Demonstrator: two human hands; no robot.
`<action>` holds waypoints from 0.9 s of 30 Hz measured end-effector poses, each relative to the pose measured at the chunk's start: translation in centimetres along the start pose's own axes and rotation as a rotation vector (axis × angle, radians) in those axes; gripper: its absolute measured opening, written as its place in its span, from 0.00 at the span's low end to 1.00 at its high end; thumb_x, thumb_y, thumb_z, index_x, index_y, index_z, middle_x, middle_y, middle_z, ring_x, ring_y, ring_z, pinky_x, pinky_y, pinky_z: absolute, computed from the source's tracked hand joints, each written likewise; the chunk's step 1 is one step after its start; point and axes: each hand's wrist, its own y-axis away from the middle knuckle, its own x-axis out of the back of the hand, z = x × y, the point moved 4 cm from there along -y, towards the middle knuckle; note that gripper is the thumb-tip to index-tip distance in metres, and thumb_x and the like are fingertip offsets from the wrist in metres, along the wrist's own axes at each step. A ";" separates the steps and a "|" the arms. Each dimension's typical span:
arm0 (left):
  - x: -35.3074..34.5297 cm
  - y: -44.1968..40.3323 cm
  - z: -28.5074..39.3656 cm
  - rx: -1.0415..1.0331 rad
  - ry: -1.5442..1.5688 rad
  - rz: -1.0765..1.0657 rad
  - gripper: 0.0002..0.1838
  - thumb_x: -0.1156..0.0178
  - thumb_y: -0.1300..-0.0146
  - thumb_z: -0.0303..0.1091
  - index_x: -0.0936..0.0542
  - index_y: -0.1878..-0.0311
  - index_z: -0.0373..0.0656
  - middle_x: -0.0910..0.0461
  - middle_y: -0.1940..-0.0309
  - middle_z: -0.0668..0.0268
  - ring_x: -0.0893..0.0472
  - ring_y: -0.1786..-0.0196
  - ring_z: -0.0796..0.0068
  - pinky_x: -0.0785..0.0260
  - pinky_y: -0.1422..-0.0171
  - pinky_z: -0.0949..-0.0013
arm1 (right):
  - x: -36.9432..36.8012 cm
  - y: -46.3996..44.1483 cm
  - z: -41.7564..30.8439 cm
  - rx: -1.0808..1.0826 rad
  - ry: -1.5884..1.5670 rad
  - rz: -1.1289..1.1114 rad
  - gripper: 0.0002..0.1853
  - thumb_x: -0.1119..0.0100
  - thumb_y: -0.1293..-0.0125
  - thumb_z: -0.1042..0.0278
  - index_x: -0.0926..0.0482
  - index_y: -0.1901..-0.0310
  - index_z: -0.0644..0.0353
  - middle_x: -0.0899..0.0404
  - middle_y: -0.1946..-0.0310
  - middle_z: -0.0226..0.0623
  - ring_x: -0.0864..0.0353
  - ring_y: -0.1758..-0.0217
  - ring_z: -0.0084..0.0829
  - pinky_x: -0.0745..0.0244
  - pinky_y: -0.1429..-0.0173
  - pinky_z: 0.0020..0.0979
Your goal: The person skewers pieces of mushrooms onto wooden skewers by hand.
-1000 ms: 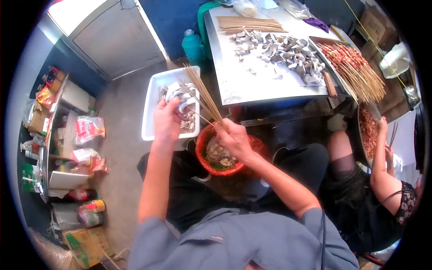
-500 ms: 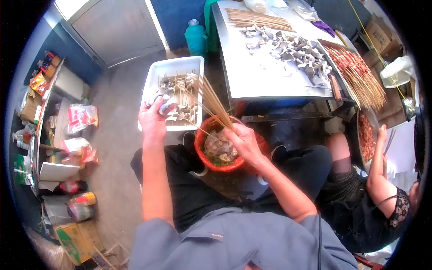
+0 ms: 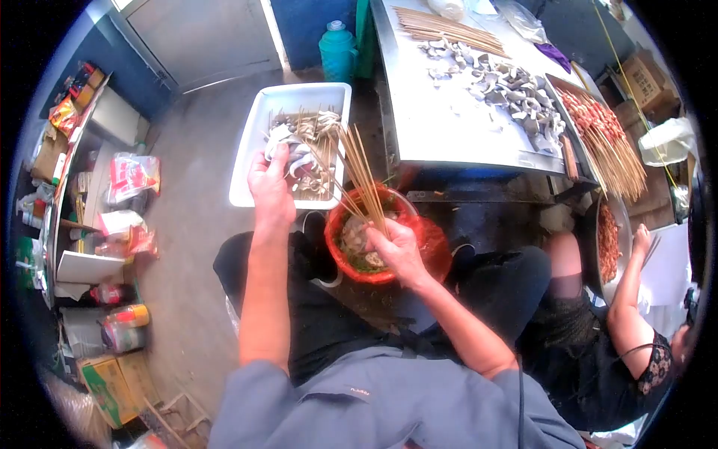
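My left hand (image 3: 271,183) is closed on pale grey-white food pieces (image 3: 298,156), over the near left part of a white tray (image 3: 243,176). Inside the tray lie skewered pieces (image 3: 318,123). My right hand (image 3: 396,247) grips a bundle of wooden skewers (image 3: 363,176) that fan up and left; one or two of them slant toward the pieces in my left hand. Beneath my right hand stands a red-lined bucket (image 3: 334,247) with pale food and some green in it.
A metal table (image 3: 449,142) at the upper right bears loose grey pieces (image 3: 516,97), skewers (image 3: 449,31) and a tray of meat skewers (image 3: 598,127). A co-worker's arm (image 3: 628,307) is near a meat basin (image 3: 607,243). Shelves (image 3: 82,194) line the left; a teal flask (image 3: 338,52) stands behind.
The view has shifted, so the table sits further right. My left hand moved from above the tray's middle toward its near left part, still with the pieces. My right hand keeps the skewer bundle.
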 end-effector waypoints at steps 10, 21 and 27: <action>0.3 0.1 0.3 0.014 0.020 0.055 0.10 0.42 0.32 0.31 0.28 0.51 0.38 0.20 0.60 0.63 0.18 0.63 0.73 0.22 0.64 0.70 | -0.9 0.4 1.0 0.052 0.054 -0.007 0.09 0.44 0.30 0.65 0.20 0.57 0.61 0.23 0.76 0.24 0.26 0.71 0.15 0.31 0.66 0.23; -0.5 0.7 0.1 -0.015 -0.035 0.004 0.11 0.40 0.35 0.24 0.26 0.51 0.38 0.19 0.59 0.63 0.18 0.61 0.74 0.22 0.63 0.70 | -0.5 0.8 1.3 0.034 -0.046 0.041 0.08 0.46 0.30 0.70 0.22 0.55 0.64 0.22 0.73 0.26 0.25 0.68 0.16 0.30 0.61 0.21; -0.2 0.5 -0.1 -0.030 -0.035 0.007 0.11 0.40 0.35 0.23 0.26 0.51 0.37 0.19 0.60 0.63 0.18 0.62 0.74 0.21 0.62 0.71 | -0.4 0.9 0.1 0.061 -0.026 0.108 0.07 0.46 0.32 0.72 0.25 0.56 0.64 0.21 0.71 0.29 0.23 0.67 0.18 0.28 0.60 0.23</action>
